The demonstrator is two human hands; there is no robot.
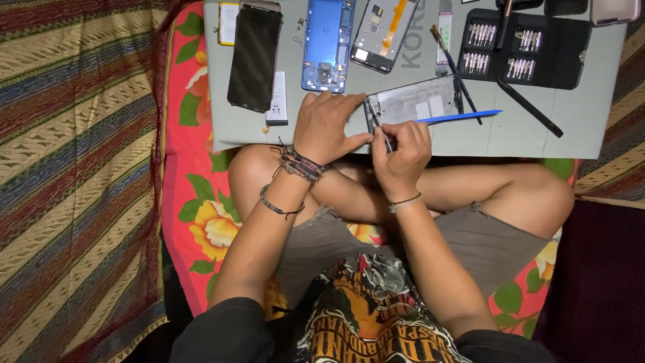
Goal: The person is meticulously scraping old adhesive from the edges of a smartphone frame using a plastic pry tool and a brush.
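A grey phone frame (pixel 420 101) lies on the grey work mat (pixel 510 131) at its near edge. My left hand (pixel 327 128) rests on the mat and pinches the frame's left end. My right hand (pixel 402 151) grips a thin metal tool, likely tweezers (pixel 377 122), whose tip touches the frame's left corner. A blue plastic pry stick (pixel 463 116) lies just to the right of the frame.
On the mat lie a black phone screen (pixel 254 57), a white battery (pixel 277 99), a blue phone body (pixel 327 44), a display panel with orange flex (pixel 384 33), a black screwdriver bit case (pixel 524 47) and black spudgers (pixel 531 109). My crossed legs sit on floral cloth.
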